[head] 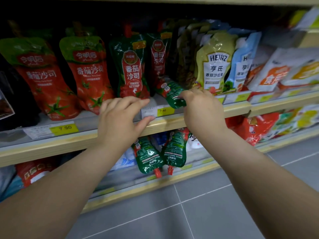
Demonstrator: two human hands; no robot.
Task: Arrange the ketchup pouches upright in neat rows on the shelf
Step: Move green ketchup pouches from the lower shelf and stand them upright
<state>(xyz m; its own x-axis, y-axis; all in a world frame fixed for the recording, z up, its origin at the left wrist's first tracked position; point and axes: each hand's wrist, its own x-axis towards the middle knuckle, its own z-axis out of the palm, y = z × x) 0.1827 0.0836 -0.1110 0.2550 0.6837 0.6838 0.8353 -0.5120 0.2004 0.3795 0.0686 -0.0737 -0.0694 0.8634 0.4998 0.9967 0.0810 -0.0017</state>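
Observation:
A green ketchup pouch lies flat on the shelf, and my right hand grips its near end. Left of it a green ketchup pouch stands upright, with a second upright one behind and to its right. My left hand rests with fingers spread on the shelf's front edge, holding nothing. Two more green ketchup pouches hang upside down, red caps down, on the shelf below.
Two red tomato-sauce pouches stand at the left. Heinz dressing pouches stand right of the ketchup, with white bags beyond. Yellow price tags line the shelf edge. Grey tiled floor lies below.

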